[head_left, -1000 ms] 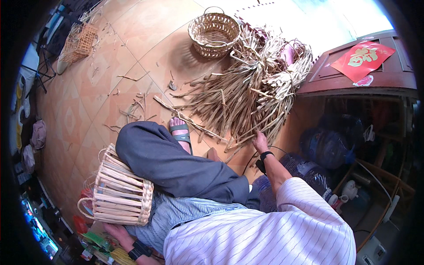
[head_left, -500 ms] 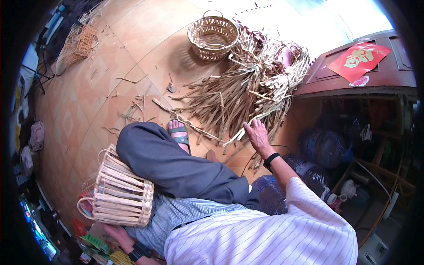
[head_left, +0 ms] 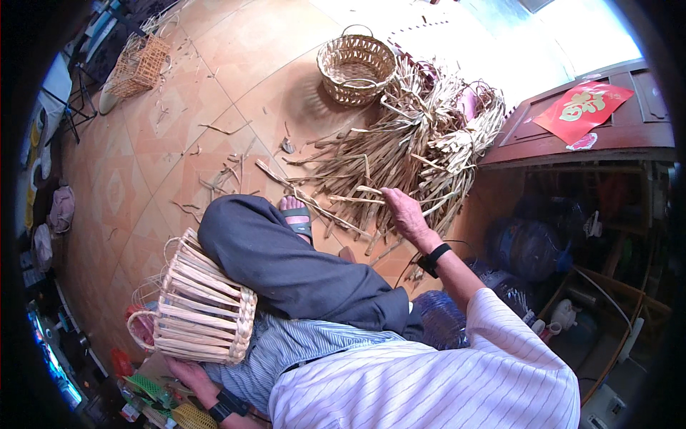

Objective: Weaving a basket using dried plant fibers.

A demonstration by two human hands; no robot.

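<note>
Pale basket at left hand, stalks at right

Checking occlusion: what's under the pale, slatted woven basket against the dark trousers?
Showing from under the pale basket: part of the left hand, beside blue striped cloth. The fingers are covered, so their grip can't be seen.

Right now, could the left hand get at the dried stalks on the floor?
Probably not easily: the left hand is partly hidden at the lower edge of the slatted basket, and that basket and the bent leg lie between it and the dried stalks.
</note>
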